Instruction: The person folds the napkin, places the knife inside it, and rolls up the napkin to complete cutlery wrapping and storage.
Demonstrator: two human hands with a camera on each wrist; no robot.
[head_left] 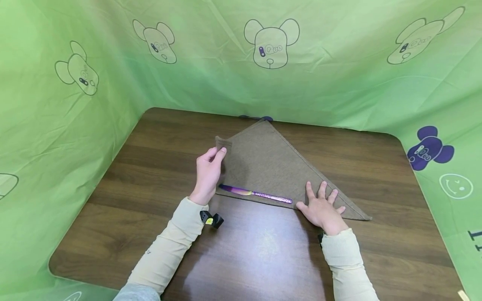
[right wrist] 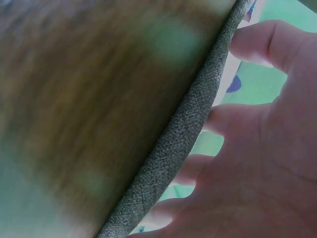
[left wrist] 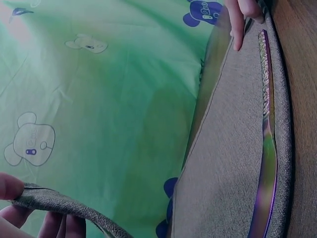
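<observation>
A grey-brown cloth napkin point(head_left: 263, 163), folded into a triangle, lies on the table with its long edge towards me. Along that edge rests a shiny purple table knife point(head_left: 272, 197), its rainbow blade pointing left and textured handle right. My left hand point(head_left: 208, 173) pinches the napkin's left corner between thumb and fingers and holds it raised and bent over. In the left wrist view the lifted corner point(left wrist: 64, 204) curves away from the thumb. My right hand point(head_left: 321, 210) lies with spread fingers on the napkin's right part, right of the knife handle.
The wooden table point(head_left: 124, 179) has rounded corners. Green fabric point(head_left: 211, 79) with bear-head prints hangs at the back and sides, and the napkin's far tip reaches close to the back edge. Small black devices point(head_left: 212, 219) sit at the wrists.
</observation>
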